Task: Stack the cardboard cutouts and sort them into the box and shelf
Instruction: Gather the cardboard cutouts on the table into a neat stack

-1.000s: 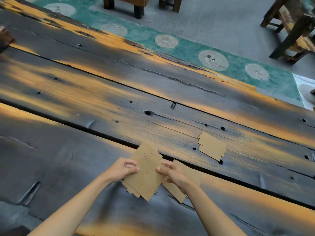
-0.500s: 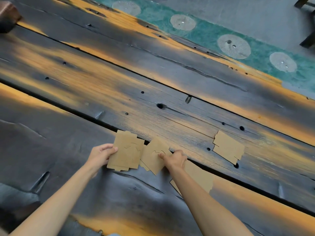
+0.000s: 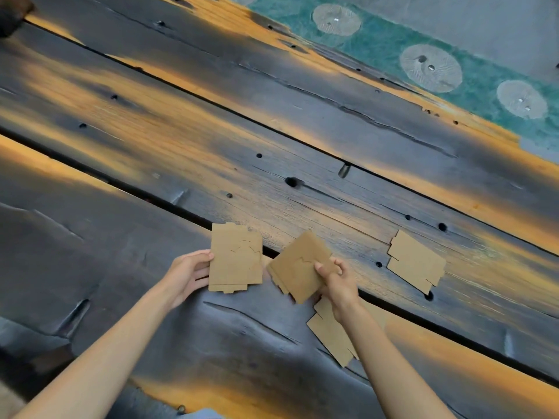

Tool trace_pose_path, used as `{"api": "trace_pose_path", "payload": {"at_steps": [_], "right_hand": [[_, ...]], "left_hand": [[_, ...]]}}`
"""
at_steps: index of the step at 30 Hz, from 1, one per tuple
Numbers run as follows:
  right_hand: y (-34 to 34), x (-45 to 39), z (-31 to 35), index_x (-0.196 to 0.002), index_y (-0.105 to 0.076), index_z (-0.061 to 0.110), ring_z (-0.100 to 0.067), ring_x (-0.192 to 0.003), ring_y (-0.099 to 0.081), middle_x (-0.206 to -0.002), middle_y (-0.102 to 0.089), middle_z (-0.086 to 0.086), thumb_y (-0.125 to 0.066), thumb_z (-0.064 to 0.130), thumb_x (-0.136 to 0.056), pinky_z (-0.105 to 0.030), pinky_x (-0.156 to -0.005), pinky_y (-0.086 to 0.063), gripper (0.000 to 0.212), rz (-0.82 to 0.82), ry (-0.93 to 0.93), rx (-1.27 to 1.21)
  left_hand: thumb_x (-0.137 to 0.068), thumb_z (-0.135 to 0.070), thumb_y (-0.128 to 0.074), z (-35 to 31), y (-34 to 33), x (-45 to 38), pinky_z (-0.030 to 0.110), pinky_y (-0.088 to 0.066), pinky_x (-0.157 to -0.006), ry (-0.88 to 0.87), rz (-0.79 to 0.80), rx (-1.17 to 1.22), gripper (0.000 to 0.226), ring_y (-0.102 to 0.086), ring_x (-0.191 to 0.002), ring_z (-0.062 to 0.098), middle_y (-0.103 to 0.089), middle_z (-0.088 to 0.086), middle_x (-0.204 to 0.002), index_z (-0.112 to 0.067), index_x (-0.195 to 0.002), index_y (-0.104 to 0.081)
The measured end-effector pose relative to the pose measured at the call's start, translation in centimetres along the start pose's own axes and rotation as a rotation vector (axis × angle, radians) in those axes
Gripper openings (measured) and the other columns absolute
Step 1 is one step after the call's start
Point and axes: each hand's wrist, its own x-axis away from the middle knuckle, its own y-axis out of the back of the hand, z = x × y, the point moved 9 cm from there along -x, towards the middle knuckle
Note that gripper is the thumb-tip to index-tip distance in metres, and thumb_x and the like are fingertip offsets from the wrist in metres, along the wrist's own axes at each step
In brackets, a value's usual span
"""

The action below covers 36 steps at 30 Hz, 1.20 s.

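Observation:
My left hand (image 3: 189, 275) holds a small stack of brown cardboard cutouts (image 3: 236, 258) by its left edge, just above the dark plank table (image 3: 151, 146). My right hand (image 3: 337, 281) grips a second, tilted cutout stack (image 3: 298, 267) by its right corner. The two stacks are apart, side by side. Another cutout (image 3: 331, 334) lies flat on the table, partly hidden under my right forearm. A further cutout (image 3: 416, 261) lies on the table to the right, apart from both hands. No box or shelf is in view.
The table has wide dark gaps between planks, knot holes and orange-lit streaks. Beyond its far edge runs a green mat (image 3: 453, 71) with round pale patterns, on a grey floor. A dark object (image 3: 12, 13) sits at the far left corner.
One held bundle has been split into two: my left hand carried its stack left, my right hand kept the other. The camera has tilted down and moved closer.

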Motion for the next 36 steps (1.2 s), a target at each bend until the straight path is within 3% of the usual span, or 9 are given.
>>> {"api": "trace_pose_path", "payload": {"at_steps": [7,13,15,17,19,21,24,32,36], "right_hand": [[3.1,2.8,4.1,-0.121,-0.066,0.027,-0.019,-0.101,-0.074,-0.113,-0.076,-0.005,-0.079,0.022,-0.087,-0.036,-0.076,-0.061,0.037,0.254,0.112,-0.011],[2.2,4.6,3.5,-0.114,-0.070,0.046,-0.026,-0.116,-0.065,-0.127,-0.065,-0.007,-0.085,0.041,-0.078,-0.054,-0.099,-0.055,0.039,0.336,0.104,0.218],[2.0,5.2,3.4,-0.114,-0.071,0.050,-0.017,-0.113,-0.064,-0.125,-0.063,-0.004,-0.085,0.042,-0.078,-0.046,-0.095,-0.058,0.039,0.328,0.137,0.238],[2.1,5.8,3.2,-0.116,-0.071,0.052,-0.001,-0.085,-0.062,-0.104,-0.061,0.006,-0.086,0.040,-0.077,-0.028,-0.078,-0.059,0.043,0.307,0.184,0.259],[2.2,6.2,2.9,-0.127,-0.067,0.044,0.002,-0.060,-0.051,-0.077,-0.047,0.011,-0.085,0.038,-0.078,-0.019,-0.061,-0.050,0.052,0.305,0.232,0.276],[2.7,6.3,2.5,-0.136,-0.063,0.034,0.003,-0.056,-0.049,-0.070,-0.044,0.012,-0.084,0.036,-0.080,-0.015,-0.057,-0.044,0.060,0.278,0.259,0.298],[3.2,6.4,1.7,-0.137,-0.063,0.025,0.010,-0.064,-0.058,-0.075,-0.063,0.014,-0.086,0.029,-0.079,-0.007,-0.059,-0.044,0.062,0.242,0.264,0.280],[4.9,6.8,-0.7,-0.129,-0.065,0.025,-0.009,-0.079,-0.057,-0.090,-0.061,-0.003,-0.086,0.032,-0.079,-0.023,-0.073,-0.049,0.055,0.109,0.234,0.255],[6.3,7.1,-1.8,-0.118,-0.071,0.030,-0.011,-0.099,-0.066,-0.103,-0.072,0.009,-0.071,0.044,-0.091,-0.036,-0.090,-0.054,0.030,0.102,0.239,0.283]], "left_hand": [[-0.101,-0.013,-0.053,1.2,-4.6,0.7,0.035,-0.063,-0.083,0.014,0.184,-0.086,0.030,-0.073,-0.112,0.031,-0.075,0.015,-0.123,-0.009,-0.125,-0.070],[-0.102,-0.017,-0.055,3.1,-10.1,3.7,0.044,-0.059,-0.096,0.050,0.443,-0.187,0.032,-0.067,-0.121,0.037,-0.070,0.020,-0.130,-0.009,-0.130,-0.069],[-0.102,-0.017,-0.055,3.7,-11.4,4.7,0.046,-0.058,-0.097,0.059,0.507,-0.188,0.033,-0.066,-0.123,0.038,-0.069,0.021,-0.132,-0.008,-0.131,-0.068],[-0.103,-0.017,-0.055,4.2,-12.2,5.5,0.048,-0.057,-0.098,0.065,0.554,-0.179,0.034,-0.064,-0.125,0.039,-0.067,0.022,-0.135,-0.008,-0.134,-0.066],[-0.102,-0.018,-0.057,4.7,-12.7,6.2,0.050,-0.055,-0.102,0.069,0.587,-0.170,0.036,-0.063,-0.127,0.039,-0.065,0.022,-0.137,-0.008,-0.136,-0.064],[-0.099,-0.021,-0.061,5.1,-13.0,6.6,0.051,-0.053,-0.104,0.075,0.605,-0.166,0.039,-0.063,-0.126,0.038,-0.064,0.022,-0.138,-0.008,-0.137,-0.064],[-0.101,-0.024,-0.060,5.6,-13.3,7.1,0.051,-0.054,-0.103,0.077,0.638,-0.186,0.041,-0.061,-0.128,0.039,-0.063,0.023,-0.139,-0.007,-0.138,-0.062],[-0.096,-0.017,-0.067,6.6,-14.2,7.3,0.047,-0.057,-0.098,0.052,0.589,-0.279,0.033,-0.066,-0.123,0.034,-0.070,0.018,-0.131,-0.007,-0.128,-0.070],[-0.097,-0.014,-0.065,7.0,-13.9,6.6,0.039,-0.062,-0.089,0.032,0.495,-0.338,0.028,-0.071,-0.115,0.032,-0.074,0.017,-0.123,-0.008,-0.122,-0.074]]}}
